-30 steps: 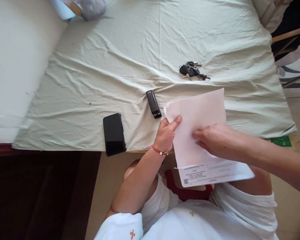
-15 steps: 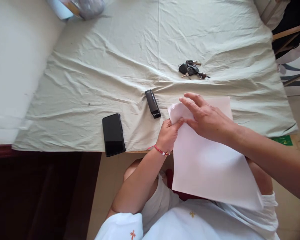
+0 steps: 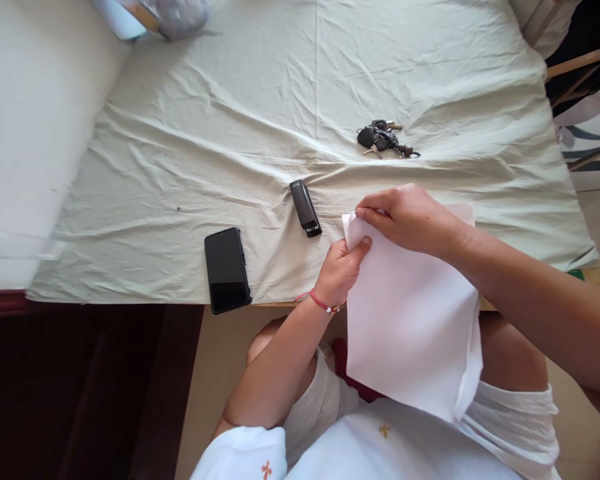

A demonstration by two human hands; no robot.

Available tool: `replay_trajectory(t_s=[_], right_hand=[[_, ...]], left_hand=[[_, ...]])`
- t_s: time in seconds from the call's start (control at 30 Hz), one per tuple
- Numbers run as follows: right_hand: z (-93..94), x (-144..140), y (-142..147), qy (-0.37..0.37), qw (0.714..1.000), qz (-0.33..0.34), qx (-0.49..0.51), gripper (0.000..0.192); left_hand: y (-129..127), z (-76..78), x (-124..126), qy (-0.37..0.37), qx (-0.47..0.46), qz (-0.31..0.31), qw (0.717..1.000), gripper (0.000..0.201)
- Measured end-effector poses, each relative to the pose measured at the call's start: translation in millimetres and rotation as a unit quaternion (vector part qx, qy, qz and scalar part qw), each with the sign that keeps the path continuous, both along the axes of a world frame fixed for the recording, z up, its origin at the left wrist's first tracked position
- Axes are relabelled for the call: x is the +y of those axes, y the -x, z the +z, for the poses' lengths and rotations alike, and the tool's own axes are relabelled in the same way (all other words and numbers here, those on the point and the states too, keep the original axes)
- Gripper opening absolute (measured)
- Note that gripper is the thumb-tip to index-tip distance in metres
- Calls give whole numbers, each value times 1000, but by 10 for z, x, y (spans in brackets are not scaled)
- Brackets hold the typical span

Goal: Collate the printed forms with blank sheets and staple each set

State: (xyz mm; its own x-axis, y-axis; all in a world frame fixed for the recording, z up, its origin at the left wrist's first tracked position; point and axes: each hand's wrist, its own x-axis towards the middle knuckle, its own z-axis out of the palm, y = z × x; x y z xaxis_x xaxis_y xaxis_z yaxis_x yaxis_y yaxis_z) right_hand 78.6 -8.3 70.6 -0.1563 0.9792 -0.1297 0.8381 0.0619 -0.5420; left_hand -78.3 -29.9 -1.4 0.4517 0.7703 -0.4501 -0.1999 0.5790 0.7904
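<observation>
White paper sheets (image 3: 410, 320) hang over the table's front edge and above my lap, their lower right edge curling. My left hand (image 3: 343, 270) grips their left edge, thumb on top and fingers hidden underneath. At the upper left corner, my right hand (image 3: 405, 217) pinches the paper between thumb and fingers; the corner is bent up there. A black stapler (image 3: 305, 208) lies on the cloth just left of the paper, touched by neither hand.
A black phone (image 3: 227, 270) lies at the table's front edge, slightly overhanging. Farther back is a bunch of keys (image 3: 383, 139) on the wrinkled pale green tablecloth (image 3: 240, 120). A plastic-wrapped item (image 3: 177, 17) stands at the back left, by the white wall (image 3: 40, 133).
My right hand has gone from spread fingers over the paper to a pinch at its upper left corner. The paper's lower right part has swung left and curled.
</observation>
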Motion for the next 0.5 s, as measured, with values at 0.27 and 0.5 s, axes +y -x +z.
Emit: replay_trajectory(t_s=[0.27,0.5], right_hand=[[-86,-27,9,-96,992,-15,77,24],[-130,-54,-31,-143,981,-4,131,21]], left_hand=[[-5,-43,-4,-42,8,23,999,46],[-3,-41,-8,-62,21,8,998,49]])
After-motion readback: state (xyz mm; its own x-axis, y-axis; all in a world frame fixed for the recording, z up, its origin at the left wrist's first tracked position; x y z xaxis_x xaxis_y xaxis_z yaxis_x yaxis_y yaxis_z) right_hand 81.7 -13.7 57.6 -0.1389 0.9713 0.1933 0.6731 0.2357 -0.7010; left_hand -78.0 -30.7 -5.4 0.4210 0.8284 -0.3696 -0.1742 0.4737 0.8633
